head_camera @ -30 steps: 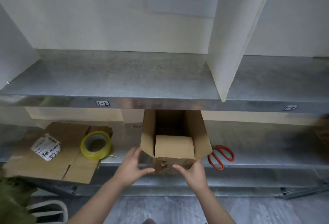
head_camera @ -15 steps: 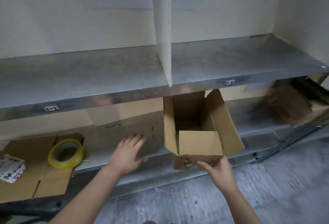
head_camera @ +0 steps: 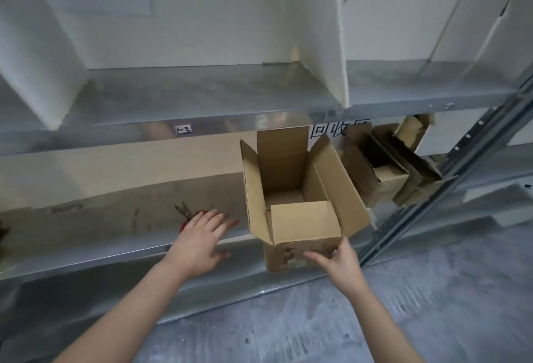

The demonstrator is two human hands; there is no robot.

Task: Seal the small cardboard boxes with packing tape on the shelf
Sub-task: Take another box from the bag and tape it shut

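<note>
Nothing is taped yet: the right hand [head_camera: 337,261] holds the open-flapped cardboard box [head_camera: 302,220], the left hand [head_camera: 202,237] is spread empty over the shelf [head_camera: 86,250].

Right hand [head_camera: 337,261] grips the open box [head_camera: 302,221] by its corner — left hand [head_camera: 202,243] spread above the shelf [head_camera: 86,260].

I see two galvanized steel shelves. Upper shelf [head_camera: 187,94]: white divider panels [head_camera: 326,31] standing upright on it. Lower shelf [head_camera: 86,257]: red-handled scissors [head_camera: 184,214] left of centre, partly hidden; open cardboard box [head_camera: 302,221] overhanging the front edge; more open boxes [head_camera: 383,172] far right, tilted.
</note>
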